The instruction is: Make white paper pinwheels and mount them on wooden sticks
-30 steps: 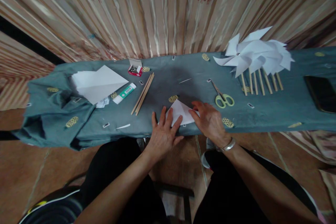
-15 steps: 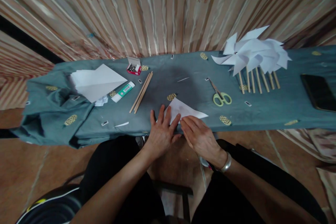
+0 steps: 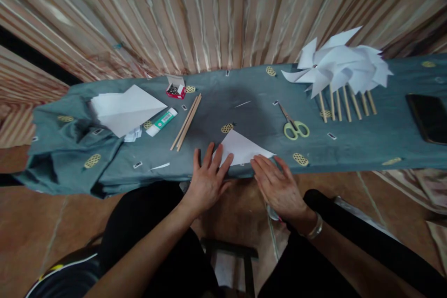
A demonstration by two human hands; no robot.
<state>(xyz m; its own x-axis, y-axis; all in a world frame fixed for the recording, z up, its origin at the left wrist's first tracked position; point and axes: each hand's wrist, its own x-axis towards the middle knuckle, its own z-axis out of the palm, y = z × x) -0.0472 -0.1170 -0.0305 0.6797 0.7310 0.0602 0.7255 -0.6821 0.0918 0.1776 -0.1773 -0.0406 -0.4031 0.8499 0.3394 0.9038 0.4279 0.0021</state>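
A white sheet of paper, folded to a triangle, lies at the front edge of the cloth-covered table. My left hand rests on its left part, fingers spread and flat. On the fold near the right corner, my right hand presses with outstretched fingertips and holds nothing. Green-handled scissors lie to the right, beyond the right hand. Wooden sticks lie beyond the left hand, beside a green and white glue stick.
A stack of white paper lies at the left. Behind the sticks stands an open red box of small metal pieces. Several paper pinwheels on sticks are piled at the back right, near a black phone. Paper slivers lie about.
My right hand has slid to the right along the paper's near edge, and its fingers have straightened. My left hand has shifted slightly left and stays on the paper.
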